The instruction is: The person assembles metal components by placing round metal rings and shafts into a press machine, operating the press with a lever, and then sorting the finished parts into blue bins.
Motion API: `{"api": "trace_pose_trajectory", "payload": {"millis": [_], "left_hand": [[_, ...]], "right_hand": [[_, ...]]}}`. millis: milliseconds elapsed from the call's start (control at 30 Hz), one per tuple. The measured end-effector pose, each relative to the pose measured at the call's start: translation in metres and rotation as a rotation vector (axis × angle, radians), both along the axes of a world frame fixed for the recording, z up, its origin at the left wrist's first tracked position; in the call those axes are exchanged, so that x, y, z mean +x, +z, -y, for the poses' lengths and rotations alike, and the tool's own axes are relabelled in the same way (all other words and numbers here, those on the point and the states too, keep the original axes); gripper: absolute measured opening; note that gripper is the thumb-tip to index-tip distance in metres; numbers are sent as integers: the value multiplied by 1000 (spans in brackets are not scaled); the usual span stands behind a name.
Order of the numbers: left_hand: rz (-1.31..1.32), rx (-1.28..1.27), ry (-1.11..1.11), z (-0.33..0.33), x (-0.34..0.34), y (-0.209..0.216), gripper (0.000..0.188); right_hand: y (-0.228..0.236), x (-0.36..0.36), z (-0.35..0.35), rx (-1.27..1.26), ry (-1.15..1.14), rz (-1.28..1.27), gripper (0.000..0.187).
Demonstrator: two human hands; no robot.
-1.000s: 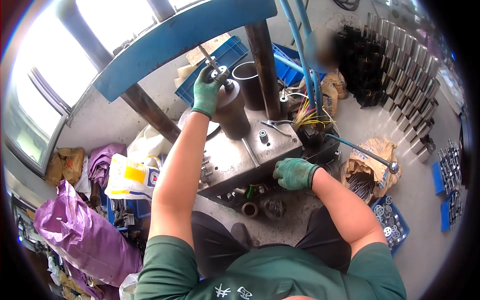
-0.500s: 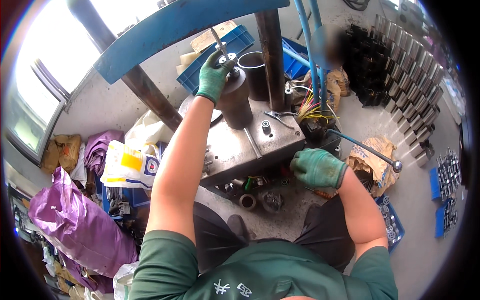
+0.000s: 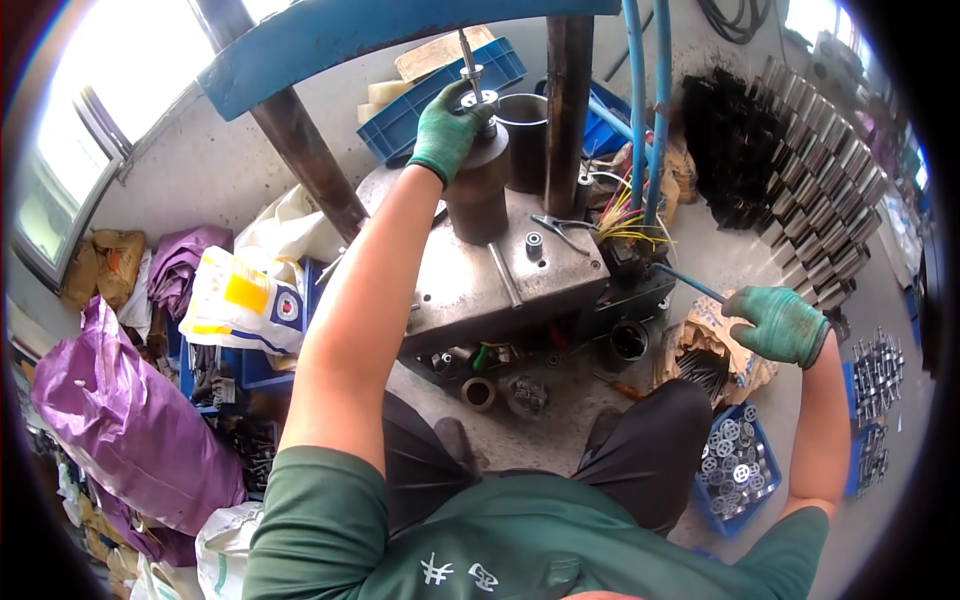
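Note:
My left hand (image 3: 450, 130), in a green glove, has its fingers curled round a round metal part (image 3: 479, 99) on top of a dark steel cylinder (image 3: 478, 205). Just above that part comes down a thin metal rod (image 3: 467, 55) beneath the blue crossbeam (image 3: 400, 45). The cylinder stands upright on a steel block (image 3: 450, 290). Out to the right, my gloved right hand (image 3: 780, 325) is closed over the end of a blue lever (image 3: 690, 283); its ball tip is hidden in the glove.
On the block lie a loose rod (image 3: 505, 275), a small bushing (image 3: 534, 245) and a clamp (image 3: 562, 230). Shiny metal sleeves (image 3: 815, 190) stand stacked at the right. A blue crate of round metal pieces (image 3: 738, 465) sits near my right knee. Purple sacks (image 3: 125, 420) crowd the left.
My right hand has moved right from beside the block and taken hold of the lever's end. The left hand stays at the round metal part. The whole view has shifted slightly.

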State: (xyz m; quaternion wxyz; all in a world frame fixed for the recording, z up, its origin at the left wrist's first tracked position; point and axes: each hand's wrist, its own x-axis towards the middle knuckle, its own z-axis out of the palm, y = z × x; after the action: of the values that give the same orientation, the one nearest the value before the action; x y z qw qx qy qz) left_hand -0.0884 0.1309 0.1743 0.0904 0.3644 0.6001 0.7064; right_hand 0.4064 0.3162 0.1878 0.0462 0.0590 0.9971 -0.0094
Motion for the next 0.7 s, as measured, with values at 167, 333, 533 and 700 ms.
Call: {"api": "trace_pose_trajectory", "payload": {"millis": [167, 333, 533, 700], "left_hand": [[20, -65, 36, 10, 2, 2, 53], [-140, -80, 101, 4, -12, -8, 50], [-164, -110, 118, -1, -16, -10, 53], [-178, -164, 126, 4, -10, -6, 54]], "right_hand": [[3, -13, 19, -113, -143, -11, 37], [-4, -6, 32, -139, -208, -26, 35], [-36, 22, 49, -224, -253, 70, 32], [-54, 36, 60, -225, -224, 67, 26]]}}
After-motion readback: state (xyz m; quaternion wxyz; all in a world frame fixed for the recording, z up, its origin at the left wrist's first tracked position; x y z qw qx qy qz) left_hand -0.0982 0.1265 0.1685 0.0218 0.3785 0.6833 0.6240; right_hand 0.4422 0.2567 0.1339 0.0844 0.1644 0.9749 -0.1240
